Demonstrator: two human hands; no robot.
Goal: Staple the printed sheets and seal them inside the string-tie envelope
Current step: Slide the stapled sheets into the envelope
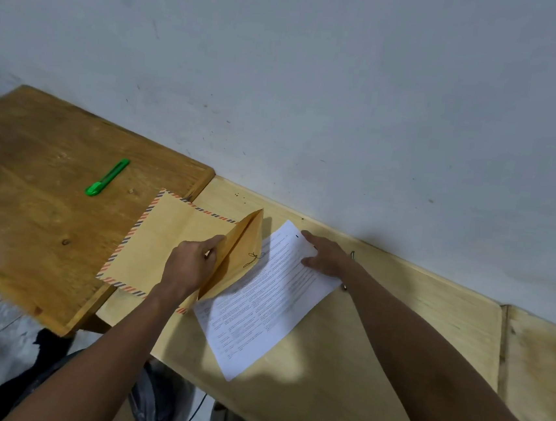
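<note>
My left hand (193, 263) pinches the envelope (171, 251) flap up, the envelope lying across two worktops (376, 338). My right hand (325, 255) presses flat, released, on the sheets (260, 310) just beside it. A green cutter (106, 177) lies apart.

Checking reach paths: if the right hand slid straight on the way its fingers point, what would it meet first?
The right hand points left along the printed sheets; past their edge it would likely meet the envelope's raised flap, though depth is unclear.
</note>
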